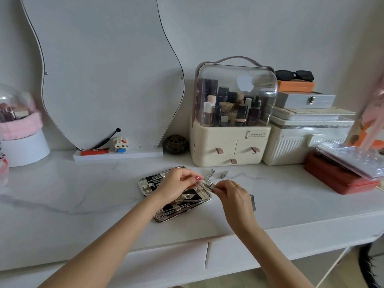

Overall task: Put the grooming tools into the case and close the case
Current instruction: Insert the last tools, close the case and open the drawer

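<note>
- A white marble-patterned counter (pixel 83 190) fills the lower half of the view, seen from above by the person working at it.
- An open grooming case (pixel 176 196) lies flat near the middle of the counter, both halves spread, with a dark lining and sparkly silver edges.
- Several slim metal tools sit strapped inside the case; they are too small to name singly.
- The left hand (pixel 178 185) hovers over the middle of the case, thumb and forefinger pinched together on one end of a small metal clipper (pixel 207 185).
- The right hand (pixel 232 194) sits just right of the case, its fingertips pinched on the other end of the same clipper. A ring shows on one finger.
- The held clipper hangs just above the case's right edge, between the two hands.
- A second nail clipper (pixel 209 173) lies loose on the counter just behind the hands, near the case's far right corner.
- A small pair of tweezers (pixel 224 175) lies just right of that clipper, also outside the case.
- A flat metal file (pixel 252 202) shows on the counter at the right of the right hand, partly hidden by it.
- Behind, against the wall, stand a wavy-edged mirror (pixel 104 69) and a cream cosmetics organiser (pixel 230 125) with a clear domed lid.
- To the right are stacked storage boxes (pixel 307 129) with sunglasses (pixel 295 75) on top, and a red pouch (pixel 338 177) near the counter's edge.
</note>
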